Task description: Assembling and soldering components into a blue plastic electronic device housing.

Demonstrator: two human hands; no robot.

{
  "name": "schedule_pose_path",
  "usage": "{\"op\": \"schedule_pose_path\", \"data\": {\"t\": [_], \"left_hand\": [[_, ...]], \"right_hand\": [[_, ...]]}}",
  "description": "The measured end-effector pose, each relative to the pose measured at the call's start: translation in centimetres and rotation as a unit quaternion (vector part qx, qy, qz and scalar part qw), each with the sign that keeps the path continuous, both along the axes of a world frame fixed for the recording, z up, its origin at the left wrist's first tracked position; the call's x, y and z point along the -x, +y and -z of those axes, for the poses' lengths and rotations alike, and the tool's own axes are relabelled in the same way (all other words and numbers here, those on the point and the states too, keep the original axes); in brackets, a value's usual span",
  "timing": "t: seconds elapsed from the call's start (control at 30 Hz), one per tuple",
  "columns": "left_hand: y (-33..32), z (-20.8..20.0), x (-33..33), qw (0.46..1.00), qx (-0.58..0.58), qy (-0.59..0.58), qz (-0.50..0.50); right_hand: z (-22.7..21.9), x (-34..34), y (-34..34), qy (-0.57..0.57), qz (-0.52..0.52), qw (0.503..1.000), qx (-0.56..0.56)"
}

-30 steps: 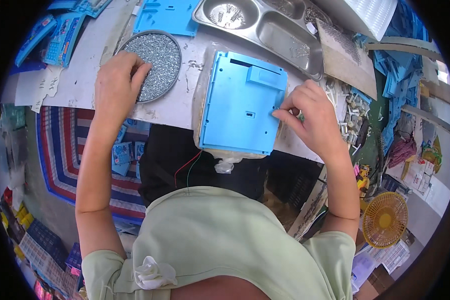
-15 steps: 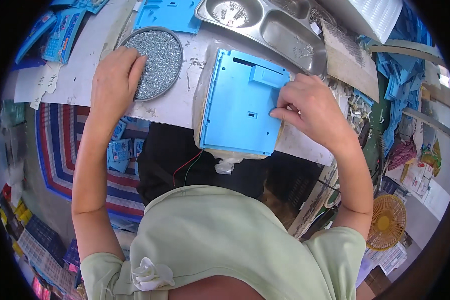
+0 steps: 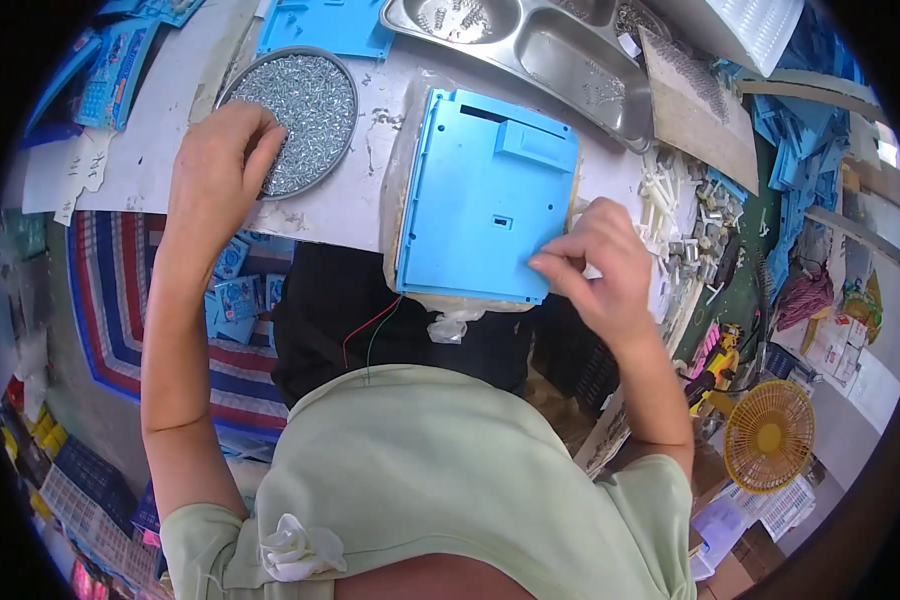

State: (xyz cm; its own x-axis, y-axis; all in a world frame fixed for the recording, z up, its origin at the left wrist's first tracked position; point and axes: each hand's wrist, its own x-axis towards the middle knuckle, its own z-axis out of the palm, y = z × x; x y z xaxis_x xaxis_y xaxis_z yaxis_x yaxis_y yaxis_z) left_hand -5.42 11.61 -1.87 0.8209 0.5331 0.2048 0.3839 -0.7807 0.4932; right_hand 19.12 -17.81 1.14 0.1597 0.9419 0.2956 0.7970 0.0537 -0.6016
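A blue plastic panel [image 3: 470, 230] with a raised block near its top right lies on a padded, plastic-wrapped cushion [image 3: 395, 220] at the table's front edge. My right hand [image 3: 600, 265] has thumb and forefinger pinched at the panel's lower right corner; whatever is between the fingertips is too small to make out. On the left, a round grey dish [image 3: 354, 125] is full of small silver screws [image 3: 315, 120]. My left hand [image 3: 217, 160] reaches over its near left rim, fingers curled down and closed at the screws. Their tips are partly hidden.
Behind the panel stands a metal compartment tray [image 3: 530, 65] with springs in it. Another blue panel [image 3: 320, 30] lies beyond the dish. Small metal and white parts [image 3: 685, 220] are heaped at right. Red and green wires [image 3: 372, 335] hang below the cushion. A yellow fan [image 3: 770, 437] stands lower right.
My right hand has moved down along the panel's right edge to its lower corner, its elbow drawing inward. My left hand stays at the screws. The view has shifted slightly.
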Motion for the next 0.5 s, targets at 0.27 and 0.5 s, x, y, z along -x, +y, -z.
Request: {"op": "schedule_pose_path", "data": {"t": [0.27,0.5], "left_hand": [[-3.9,-1.4,-0.5,0.995,0.069,-0.036,0.062],[-6.6,-1.9,-0.4,0.992,0.094,-0.059,0.06]], "right_hand": [[3.6,1.6,-0.6,-0.019,0.029,0.989,-0.145],[3.6,1.9,-1.4,0.009,0.044,0.989,-0.143]]}}
